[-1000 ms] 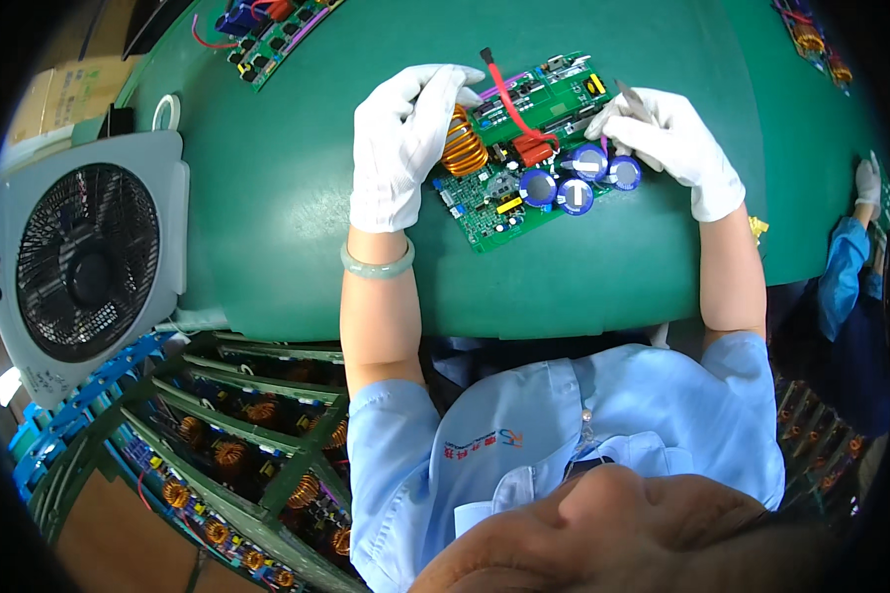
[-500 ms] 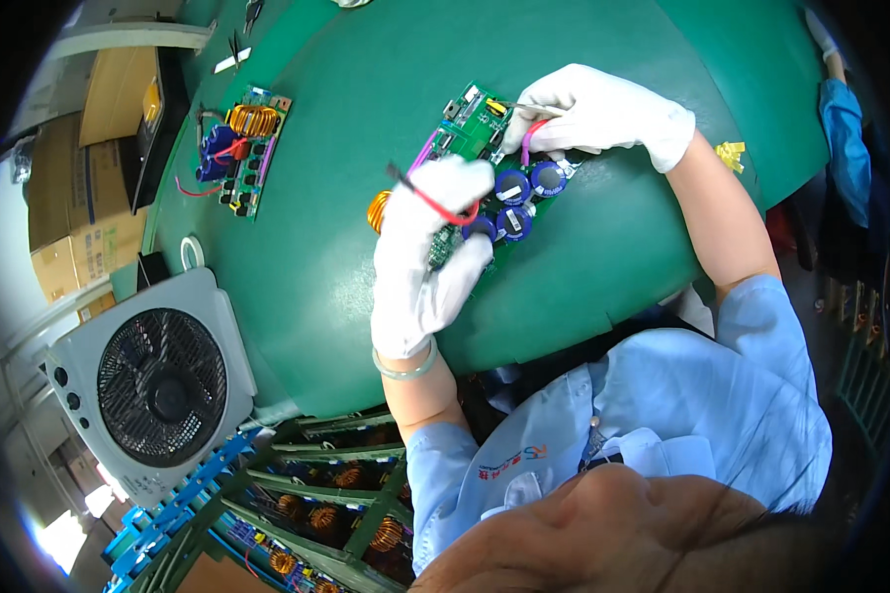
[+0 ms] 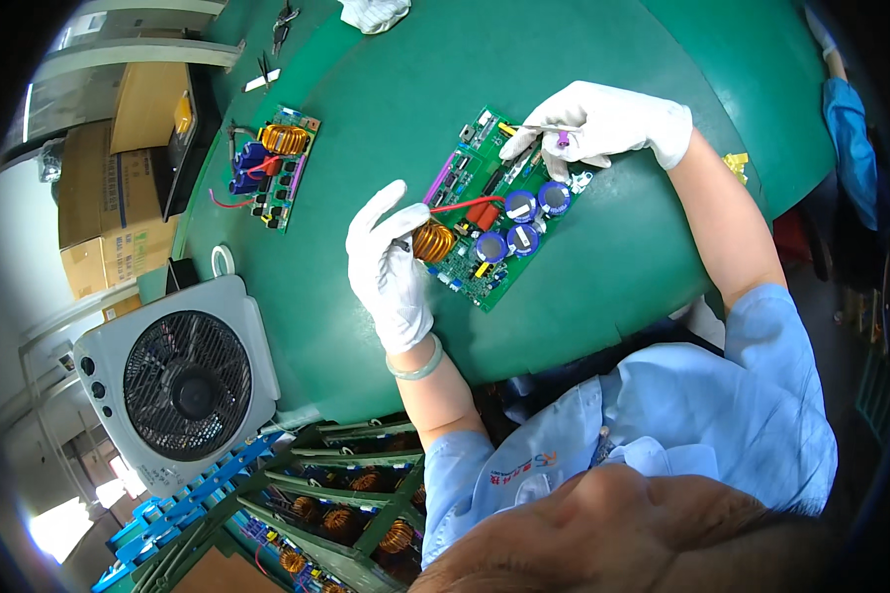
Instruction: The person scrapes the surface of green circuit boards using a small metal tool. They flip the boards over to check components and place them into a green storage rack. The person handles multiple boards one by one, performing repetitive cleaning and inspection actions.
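Observation:
A green circuit board (image 3: pixel 509 262) lies at a slant on the green table, carrying blue round capacitors (image 3: pixel 521 239) and a copper-wound coil (image 3: pixel 432 241). My left hand (image 3: pixel 391 267), in a white glove, is at the board's left end beside the coil. Its fingers close on the end of a red wire (image 3: pixel 470 204) that rises from the board; the index finger points away. Over the board's far right corner, my gloved right hand (image 3: pixel 598 124) pinches a thin grey metal tool (image 3: pixel 544 127). A small purple piece (image 3: pixel 564 139) shows at its fingertips; what it belongs to is hidden.
Another board (image 3: pixel 279 168) with coil and wires lies far left. A grey box fan (image 3: pixel 190 381) stands at the left, with a white tape roll (image 3: pixel 222 260) by it. Green racks (image 3: pixel 366 494) of boards are below. A white cloth (image 3: pixel 374 14) and scissors (image 3: pixel 264 71) lie far off.
My left hand has moved left off the board's middle, uncovering the coil, and the red wire now stretches toward it. My right hand has turned slightly; the purple piece sits higher in its fingers.

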A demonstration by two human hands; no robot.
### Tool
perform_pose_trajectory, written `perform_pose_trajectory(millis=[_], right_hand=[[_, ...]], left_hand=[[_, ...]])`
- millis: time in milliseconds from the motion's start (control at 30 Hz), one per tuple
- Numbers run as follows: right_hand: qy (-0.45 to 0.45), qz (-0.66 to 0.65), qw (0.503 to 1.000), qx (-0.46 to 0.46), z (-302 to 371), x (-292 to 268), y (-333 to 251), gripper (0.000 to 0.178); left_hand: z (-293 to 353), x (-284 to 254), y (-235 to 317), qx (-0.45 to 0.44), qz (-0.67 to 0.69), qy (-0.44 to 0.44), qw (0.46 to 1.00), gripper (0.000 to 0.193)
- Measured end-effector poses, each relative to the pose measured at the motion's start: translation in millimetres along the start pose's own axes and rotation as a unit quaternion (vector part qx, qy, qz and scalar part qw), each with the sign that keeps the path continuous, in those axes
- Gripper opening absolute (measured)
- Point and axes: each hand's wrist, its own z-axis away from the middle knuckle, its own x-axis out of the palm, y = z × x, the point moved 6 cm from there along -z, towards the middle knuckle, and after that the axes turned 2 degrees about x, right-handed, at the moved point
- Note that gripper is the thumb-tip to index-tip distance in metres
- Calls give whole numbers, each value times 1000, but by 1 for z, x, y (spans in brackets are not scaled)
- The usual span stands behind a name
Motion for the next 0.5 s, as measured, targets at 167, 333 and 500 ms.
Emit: perform_pose_trajectory(millis=[167,333,500], right_hand=[[-3,-11,1000,-16,1,-2,2,37],[-6,-2,1000,-27,-3,0,-4,40],[-1,-27,999,-43,-1,-3,0,49]], left_hand=[[0,0,-9,-5,19,-4,1000,6],[2,-5,-13,6,38,-24,999,12],[1,-7,-14,-20,-25,-34,999,30]])
